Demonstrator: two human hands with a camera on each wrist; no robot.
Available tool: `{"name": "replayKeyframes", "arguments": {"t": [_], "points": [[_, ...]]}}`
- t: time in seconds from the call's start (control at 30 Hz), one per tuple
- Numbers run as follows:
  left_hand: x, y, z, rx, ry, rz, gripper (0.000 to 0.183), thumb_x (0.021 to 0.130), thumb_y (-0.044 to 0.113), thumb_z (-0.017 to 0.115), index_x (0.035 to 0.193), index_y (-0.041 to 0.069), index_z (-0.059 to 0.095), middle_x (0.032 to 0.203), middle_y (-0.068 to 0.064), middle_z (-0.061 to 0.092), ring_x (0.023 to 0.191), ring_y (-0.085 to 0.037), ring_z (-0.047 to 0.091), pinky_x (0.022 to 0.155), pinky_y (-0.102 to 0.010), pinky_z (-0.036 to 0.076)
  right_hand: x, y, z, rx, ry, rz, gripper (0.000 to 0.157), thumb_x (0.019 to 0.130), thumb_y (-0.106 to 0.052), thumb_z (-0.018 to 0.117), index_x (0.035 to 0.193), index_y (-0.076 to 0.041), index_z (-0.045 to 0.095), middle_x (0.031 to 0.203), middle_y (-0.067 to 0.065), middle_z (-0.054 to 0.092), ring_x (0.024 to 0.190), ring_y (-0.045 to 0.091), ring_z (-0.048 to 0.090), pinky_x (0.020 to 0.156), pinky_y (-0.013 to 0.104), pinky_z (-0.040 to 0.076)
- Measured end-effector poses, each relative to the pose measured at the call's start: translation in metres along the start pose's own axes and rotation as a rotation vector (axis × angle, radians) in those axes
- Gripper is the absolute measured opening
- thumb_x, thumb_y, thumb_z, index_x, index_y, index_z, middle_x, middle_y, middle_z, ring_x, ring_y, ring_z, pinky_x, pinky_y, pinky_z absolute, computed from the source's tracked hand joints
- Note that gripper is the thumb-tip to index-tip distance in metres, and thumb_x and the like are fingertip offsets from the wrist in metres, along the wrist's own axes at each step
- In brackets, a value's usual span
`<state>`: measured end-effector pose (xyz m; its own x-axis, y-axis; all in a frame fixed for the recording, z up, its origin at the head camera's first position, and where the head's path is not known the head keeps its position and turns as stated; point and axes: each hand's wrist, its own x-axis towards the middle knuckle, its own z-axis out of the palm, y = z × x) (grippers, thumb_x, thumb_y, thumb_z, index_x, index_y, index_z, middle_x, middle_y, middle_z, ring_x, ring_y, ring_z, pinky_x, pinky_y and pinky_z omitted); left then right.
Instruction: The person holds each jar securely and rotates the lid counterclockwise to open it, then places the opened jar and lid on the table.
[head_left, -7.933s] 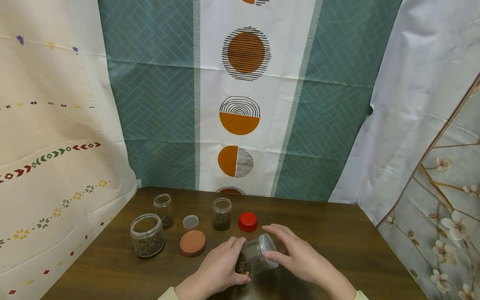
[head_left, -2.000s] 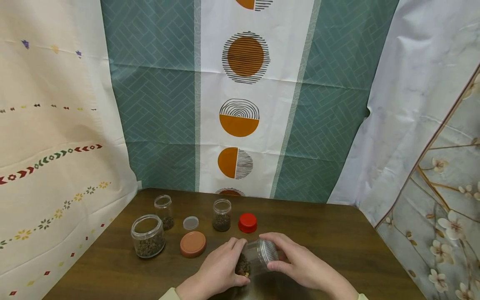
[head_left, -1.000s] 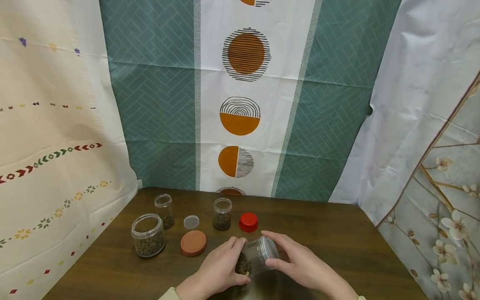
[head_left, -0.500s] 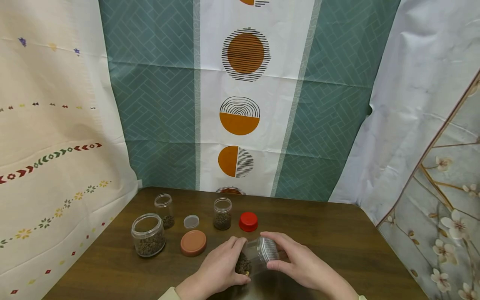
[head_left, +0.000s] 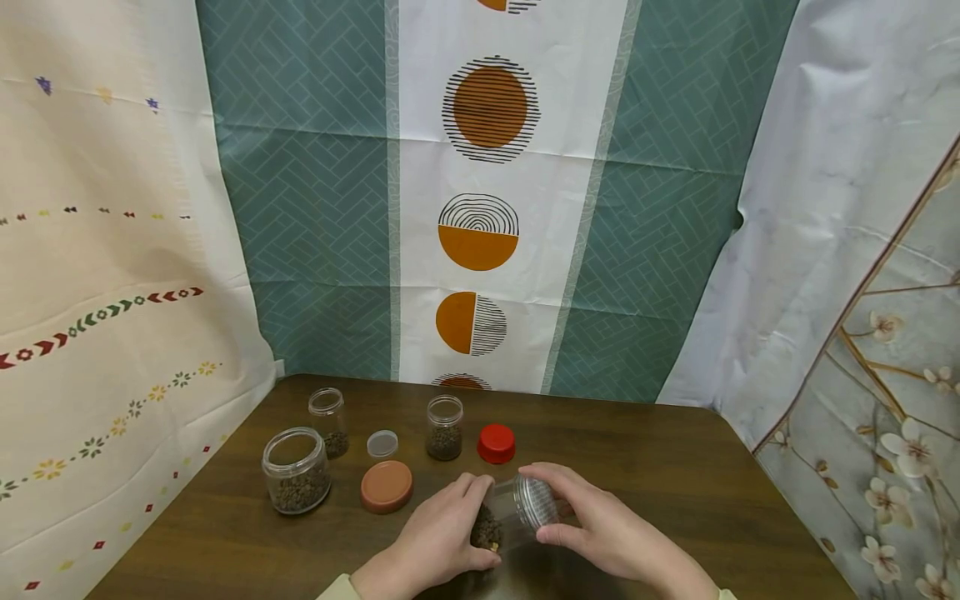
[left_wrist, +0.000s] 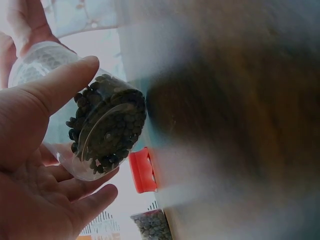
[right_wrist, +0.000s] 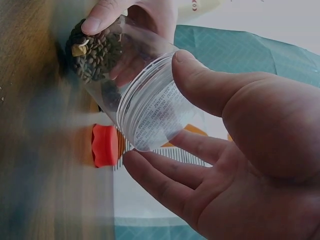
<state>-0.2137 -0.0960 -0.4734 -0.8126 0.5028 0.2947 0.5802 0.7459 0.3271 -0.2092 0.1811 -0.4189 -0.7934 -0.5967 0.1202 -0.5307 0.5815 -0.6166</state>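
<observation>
Just above the tabletop, a clear jar [head_left: 510, 518] is tilted on its side, its mouth end toward the right. Small dark brown pellets [left_wrist: 112, 125] have gathered at its bottom end, with a yellowish bit [right_wrist: 79, 49] among them. My left hand [head_left: 438, 529] grips the jar round its lower part, thumb on the near side. My right hand [head_left: 600, 533] holds the ridged clear lid [right_wrist: 160, 112], which carries fine printed text, by its edge between thumb and fingers. The lid sits on the jar's mouth.
Behind stand an open wide jar [head_left: 296, 487] and two slimmer open jars, one at left [head_left: 335, 440] and one mid-table [head_left: 444, 440], each part filled with dark pellets. Loose lids lie around: terracotta [head_left: 386, 487], small clear [head_left: 382, 443] and red [head_left: 496, 444].
Since the oldest frame, my right fingers have come in closer round the lid. Over the last second its thumb has shifted slightly along the edge. The jar and left hand stay put.
</observation>
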Motion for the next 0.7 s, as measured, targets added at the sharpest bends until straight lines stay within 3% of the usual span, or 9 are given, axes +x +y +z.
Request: {"name": "replayKeyframes", "arguments": {"t": [0.27, 0.37, 0.5, 0.7], "points": [[0.0003, -0.0009, 0.0001, 0.004, -0.006, -0.001, 0.094, 0.077, 0.049, 0.102, 0.149, 0.006, 0.058, 0.127, -0.003, 0.064, 0.108, -0.015, 0.066, 0.084, -0.038, 0.061, 0.0001, -0.0005, 0.0004, 0.033, 0.032, -0.009, 0.07, 0.101, -0.05, 0.078, 0.164, -0.041, 0.048, 0.176, 0.006, 0.032, 0.145, 0.035, 0.054, 0.104, 0.052, 0.057], [0.0003, -0.001, 0.0001, 0.006, -0.005, -0.001, 0.094, 0.077, 0.049, 0.102, 0.148, 0.006, 0.058, 0.127, -0.003, 0.064, 0.107, -0.014, 0.066, 0.083, -0.037, 0.061, 0.0012, -0.0013, 0.0005, 0.01, 0.076, -0.006, 0.071, 0.102, -0.053, 0.076, 0.165, -0.035, 0.048, 0.171, 0.008, 0.04, 0.142, 0.035, 0.058, 0.102, 0.049, 0.057], [0.0008, -0.0007, -0.0001, 0.005, -0.008, -0.005, 0.094, 0.076, 0.048, 0.102, 0.147, 0.006, 0.058, 0.126, -0.003, 0.064, 0.106, -0.014, 0.065, 0.083, -0.037, 0.061, 0.0033, -0.0027, 0.0005, 0.019, 0.091, 0.062, 0.07, 0.104, -0.052, 0.074, 0.165, -0.031, 0.047, 0.157, 0.007, 0.054, 0.121, 0.026, 0.07, 0.089, 0.041, 0.061], [0.001, -0.0004, 0.0, 0.007, -0.006, -0.004, 0.093, 0.076, 0.048, 0.102, 0.147, 0.007, 0.059, 0.125, -0.003, 0.065, 0.107, -0.015, 0.066, 0.084, -0.038, 0.061, 0.0074, -0.0041, 0.0015, -0.002, 0.088, 0.152, 0.068, 0.104, -0.053, 0.074, 0.163, -0.029, 0.051, 0.146, 0.004, 0.064, 0.102, 0.015, 0.072, 0.078, 0.041, 0.059]]}}
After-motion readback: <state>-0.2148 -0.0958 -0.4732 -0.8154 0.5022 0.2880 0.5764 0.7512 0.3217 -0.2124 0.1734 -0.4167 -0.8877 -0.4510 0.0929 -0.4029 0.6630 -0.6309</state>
